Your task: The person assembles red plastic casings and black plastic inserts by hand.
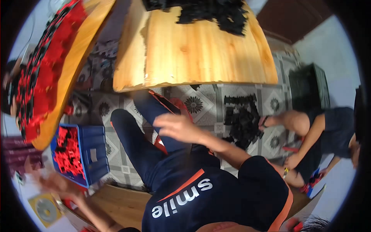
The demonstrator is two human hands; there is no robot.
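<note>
My right hand hovers above my dark-trousered lap, its fingers stretched out to the left, and no object shows in it. Out to the lower left is my left hand, smeared by motion. It is nearest to a blue plastic crate, apart from its near side. Inside the crate lie many small red plastic parts. Whether the left hand holds anything is hidden by the blur. In front of my knees stands a light wooden table with a pile of black parts at its far side.
A second wooden table on the left carries red and black parts. Black pieces are heaped on the patterned tile floor. At right a person sits low beside a dark bin. Another person shows at the far left.
</note>
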